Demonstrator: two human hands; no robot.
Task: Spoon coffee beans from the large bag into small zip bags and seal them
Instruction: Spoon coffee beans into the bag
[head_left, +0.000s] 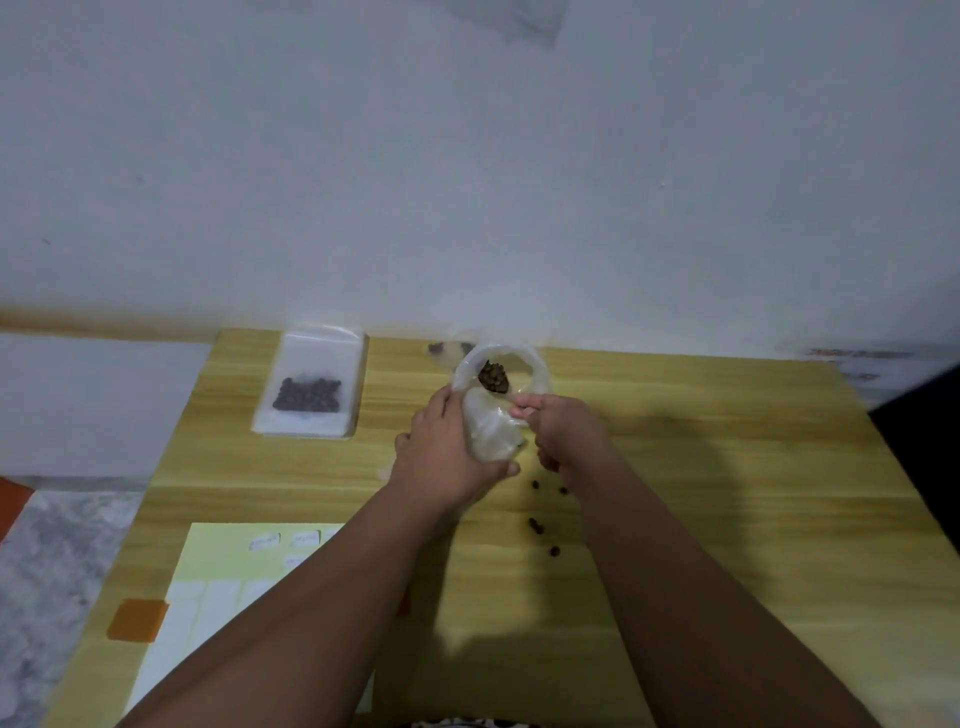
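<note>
At the middle of the wooden table (727, 467), we see the left hand (441, 447) curled round the side of a translucent bag (493, 431), whose open mouth shows coffee beans (493, 376). The right hand (563, 439) pinches the bag's near rim with thumb and forefinger, its other fingers curled; we cannot tell whether it holds a spoon. At ten o'clock from the hands, a small zip bag (311, 384) with beans inside lies flat. Loose beans (535, 526) lie at five o'clock.

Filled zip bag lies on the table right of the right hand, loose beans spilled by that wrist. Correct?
Not quite: in the head view the filled zip bag lies left of the left hand. The loose beans are by the right hand's wrist, as stated.
</note>
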